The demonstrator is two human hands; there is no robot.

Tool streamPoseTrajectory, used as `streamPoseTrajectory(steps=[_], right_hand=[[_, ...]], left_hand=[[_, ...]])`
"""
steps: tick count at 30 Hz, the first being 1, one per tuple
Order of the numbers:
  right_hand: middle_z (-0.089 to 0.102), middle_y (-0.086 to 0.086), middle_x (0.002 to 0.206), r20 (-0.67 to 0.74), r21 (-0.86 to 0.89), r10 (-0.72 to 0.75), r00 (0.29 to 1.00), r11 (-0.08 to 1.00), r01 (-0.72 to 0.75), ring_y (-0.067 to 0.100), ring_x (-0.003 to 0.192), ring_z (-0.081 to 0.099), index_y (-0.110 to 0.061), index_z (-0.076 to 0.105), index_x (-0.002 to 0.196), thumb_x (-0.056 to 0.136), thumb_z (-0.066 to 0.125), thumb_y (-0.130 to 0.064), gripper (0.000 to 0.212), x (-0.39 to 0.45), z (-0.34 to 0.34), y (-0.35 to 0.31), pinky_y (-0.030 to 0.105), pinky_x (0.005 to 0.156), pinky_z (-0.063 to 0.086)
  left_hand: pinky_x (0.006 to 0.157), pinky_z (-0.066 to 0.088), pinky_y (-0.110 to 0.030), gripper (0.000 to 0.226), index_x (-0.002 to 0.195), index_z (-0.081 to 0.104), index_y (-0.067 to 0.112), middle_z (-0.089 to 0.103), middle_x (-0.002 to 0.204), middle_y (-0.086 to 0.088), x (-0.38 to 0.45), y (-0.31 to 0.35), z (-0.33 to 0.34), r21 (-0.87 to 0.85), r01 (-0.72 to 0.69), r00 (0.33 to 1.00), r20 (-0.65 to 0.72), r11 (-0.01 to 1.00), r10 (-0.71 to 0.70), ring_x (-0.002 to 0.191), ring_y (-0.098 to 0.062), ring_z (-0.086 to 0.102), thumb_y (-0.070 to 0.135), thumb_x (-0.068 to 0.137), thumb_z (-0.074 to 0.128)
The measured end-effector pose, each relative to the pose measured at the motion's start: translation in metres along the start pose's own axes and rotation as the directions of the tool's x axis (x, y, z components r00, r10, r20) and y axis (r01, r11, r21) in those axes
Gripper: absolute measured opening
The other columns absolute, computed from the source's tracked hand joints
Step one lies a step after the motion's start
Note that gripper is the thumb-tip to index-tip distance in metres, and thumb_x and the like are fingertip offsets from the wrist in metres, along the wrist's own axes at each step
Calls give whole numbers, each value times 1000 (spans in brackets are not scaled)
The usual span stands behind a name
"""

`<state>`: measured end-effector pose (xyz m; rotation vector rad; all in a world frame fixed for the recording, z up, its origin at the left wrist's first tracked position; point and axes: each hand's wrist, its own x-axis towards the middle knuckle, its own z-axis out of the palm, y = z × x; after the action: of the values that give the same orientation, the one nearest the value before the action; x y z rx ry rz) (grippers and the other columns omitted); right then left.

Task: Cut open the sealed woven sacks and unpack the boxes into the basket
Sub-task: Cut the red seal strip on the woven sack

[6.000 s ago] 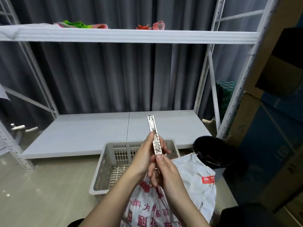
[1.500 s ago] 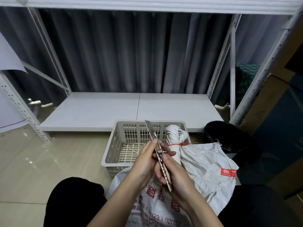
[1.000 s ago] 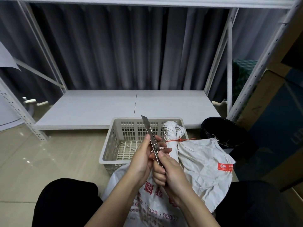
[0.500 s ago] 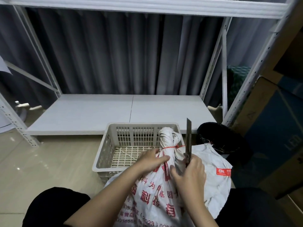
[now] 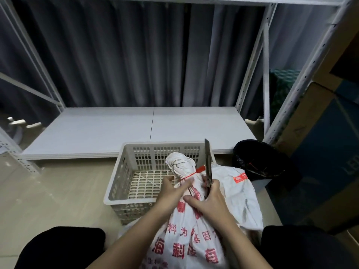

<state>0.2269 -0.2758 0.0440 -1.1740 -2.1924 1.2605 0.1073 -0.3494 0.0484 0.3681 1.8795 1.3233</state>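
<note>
Centrally, low in the head view, a white woven sack [image 5: 191,235] printed with red characters stands upright between the person's dark-clad knees, its bunched neck [image 5: 179,166] cinched by a thin red tie [image 5: 191,174] with a small red tag at one end. The left hand [image 5: 171,193] has its fingers closed around the gathered neck just below the tie. The right hand [image 5: 208,202] rests against the sack on the other side, its fingers wrapped around the handle of a utility knife [image 5: 207,164], whose long metal blade points straight up, just beside the tie's tag and apart from it. Directly behind the sack sits a white plastic basket [image 5: 126,171] with slotted walls and a lattice floor; the sack's knot overlaps its near right corner, and no boxes are visible inside. A second pale sack [image 5: 242,193] with a small red label lies slumped to the right, touching the first. Beyond it stands a round bin lined with glossy black plastic [image 5: 258,158]. A low white shelf board [image 5: 136,129] on a perforated metal frame runs behind the basket, backed by dark pleated curtains [image 5: 126,55]. Cardboard cartons [image 5: 320,142] are stacked at far right. The floor is pale, glossy tile [image 5: 48,191].
</note>
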Motion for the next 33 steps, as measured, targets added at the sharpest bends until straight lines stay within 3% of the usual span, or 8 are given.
streamPoseTrajectory(steps=[3,7,10,13,18,23,27,33], right_hand=[[48,-6,108,7,54,-12,1000,998,12,12,102,48,-16,35,111,66,83,-37,70,3,-3,1,25,80,36],[54,-14,97,-98,94,-5,995,995,15,17,98,58,-18,37,108,71,79,-30,58,6,1,9,27,77,41],[57,-19,97,-182,131,-2,983,991,26,12,95,60,-21,40,106,70,79,-29,54,4,8,11,30,80,46],[59,-19,100,-220,165,-13,975,985,51,5,94,60,-24,40,104,69,81,-32,55,0,14,9,24,78,46],[59,-19,96,-298,152,-46,953,984,95,-5,90,57,-36,39,93,67,82,-41,51,-9,23,10,13,70,43],[54,-7,88,-387,-9,-132,913,990,140,14,83,56,-29,38,92,64,80,-48,54,-5,40,18,32,71,48],[44,-9,90,-368,-160,-265,891,962,220,14,85,48,-30,36,99,66,67,-60,54,-1,44,16,29,75,42],[46,-23,98,-396,135,-232,888,942,306,4,96,52,-41,49,97,83,31,-74,40,-9,17,3,20,82,42]], left_hand=[[100,46,-42,63,137,38,20,56,127,-3,0,2,-2,-224,55,991,128,973,-26,112,-22,58,57,88,50],[101,46,-36,85,137,42,31,55,135,1,7,0,-16,-46,15,968,250,999,-3,117,-16,59,82,71,51],[83,51,-19,68,127,55,23,65,118,6,12,19,-22,10,-43,942,332,999,38,97,-5,67,70,78,56],[92,53,-32,59,121,59,18,71,112,1,20,30,-12,-135,-75,944,310,988,114,99,-16,69,50,74,75],[73,59,-24,9,93,63,20,76,82,7,26,31,-4,-262,-133,958,212,956,191,80,-10,73,21,86,69],[83,56,-32,30,105,71,7,76,96,-9,35,24,-7,-323,-54,980,165,945,112,91,-23,73,29,85,68],[63,57,-20,27,104,71,6,76,94,-10,41,21,-10,-369,2,977,199,929,77,85,-21,74,26,87,65],[93,53,-39,36,110,70,6,74,103,-13,41,16,-11,-409,15,971,223,913,84,96,-27,71,34,88,64]])
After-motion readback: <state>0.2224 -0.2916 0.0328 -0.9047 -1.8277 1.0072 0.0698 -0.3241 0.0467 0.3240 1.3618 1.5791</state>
